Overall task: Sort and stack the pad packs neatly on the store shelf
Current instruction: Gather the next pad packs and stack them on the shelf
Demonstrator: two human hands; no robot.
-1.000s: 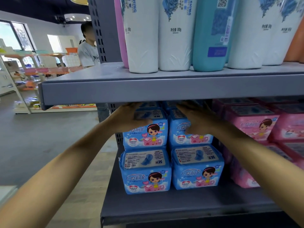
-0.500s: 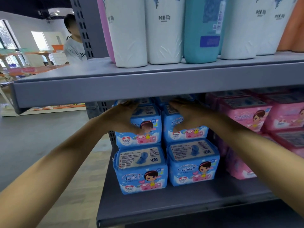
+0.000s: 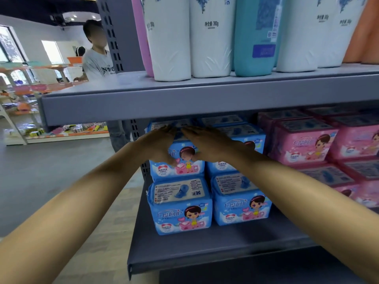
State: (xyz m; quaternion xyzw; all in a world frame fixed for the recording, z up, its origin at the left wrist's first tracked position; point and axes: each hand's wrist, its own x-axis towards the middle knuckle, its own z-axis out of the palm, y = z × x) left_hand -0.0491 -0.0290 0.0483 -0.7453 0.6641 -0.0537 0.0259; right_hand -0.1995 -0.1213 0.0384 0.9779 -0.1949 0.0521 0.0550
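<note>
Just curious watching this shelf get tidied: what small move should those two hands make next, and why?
Probably nudge the upper left blue plastic pad pack backward. Both the left hand and right hand rest flat on it, and the lower left blue pack sits further forward.

The grey metal upper shelf [image 3: 184, 105] is hiding the rear blue plastic pad packs [image 3: 221, 120] below it; fingertips [image 3: 174, 128] there are blurring together.

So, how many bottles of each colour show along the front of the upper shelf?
White bottles: 4
Teal bottle: 1
Pink bottle: 1
Orange bottle, cut by the frame edge: 1
Total: 7
</note>
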